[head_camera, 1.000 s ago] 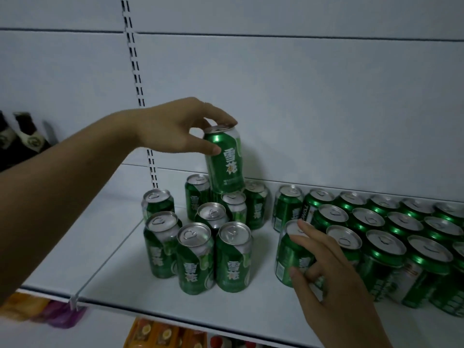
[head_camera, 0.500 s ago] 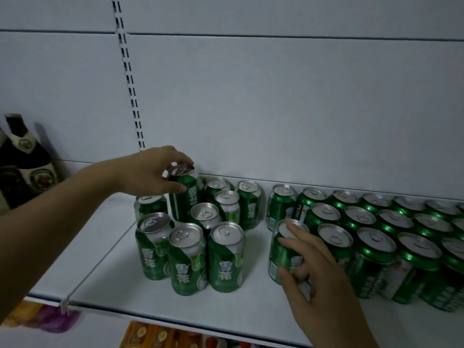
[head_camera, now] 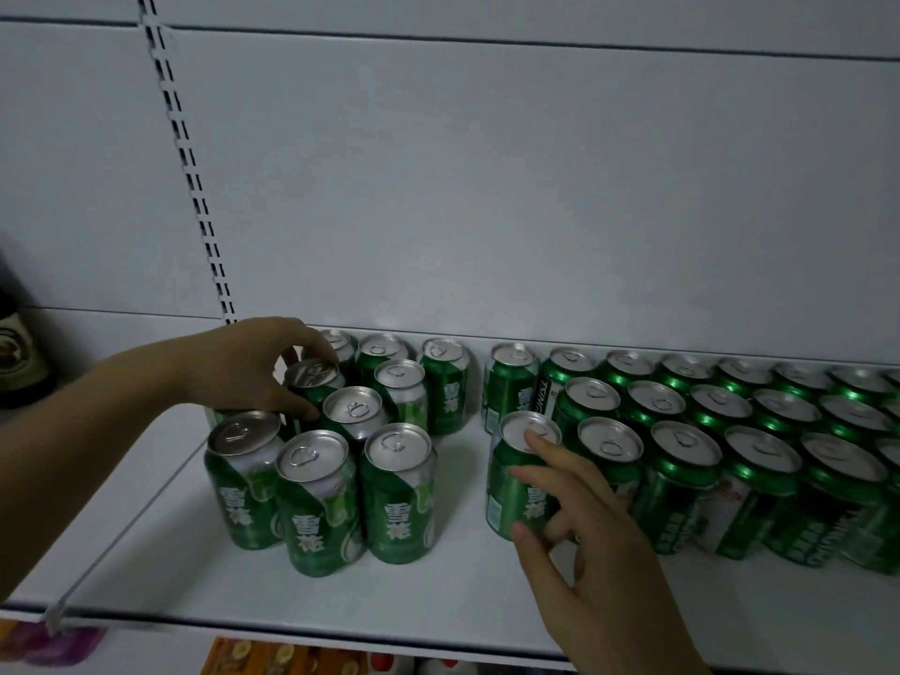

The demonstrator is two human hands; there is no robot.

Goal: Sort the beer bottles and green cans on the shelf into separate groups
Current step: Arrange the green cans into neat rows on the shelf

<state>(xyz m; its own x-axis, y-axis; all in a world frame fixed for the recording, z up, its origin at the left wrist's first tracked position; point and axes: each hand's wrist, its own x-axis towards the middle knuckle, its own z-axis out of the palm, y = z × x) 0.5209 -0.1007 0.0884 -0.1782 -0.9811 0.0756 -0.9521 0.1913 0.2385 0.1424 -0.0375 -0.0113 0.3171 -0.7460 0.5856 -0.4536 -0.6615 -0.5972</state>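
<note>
A cluster of several green cans [head_camera: 394,494] stands on the white shelf [head_camera: 467,591], left of centre. My left hand [head_camera: 253,367] grips one green can [head_camera: 314,384] by its top rim in the middle of that cluster, set down among the others. Right of a narrow gap, my right hand [head_camera: 574,518] curls round the side of the front-left can [head_camera: 516,475] of a larger block of green cans [head_camera: 730,455] that runs to the right edge. A dark beer bottle [head_camera: 17,353] shows at the far left edge, mostly cut off.
The white back panel [head_camera: 487,187] rises behind the cans, with a slotted upright [head_camera: 195,187] at left. Bare shelf lies left of the cluster and along the front lip. Colourful packaged goods [head_camera: 272,657] show on the shelf below.
My left hand carried the raised green can down and left into the cluster, where it now stands. My right hand stayed on the front-left can of the right block.
</note>
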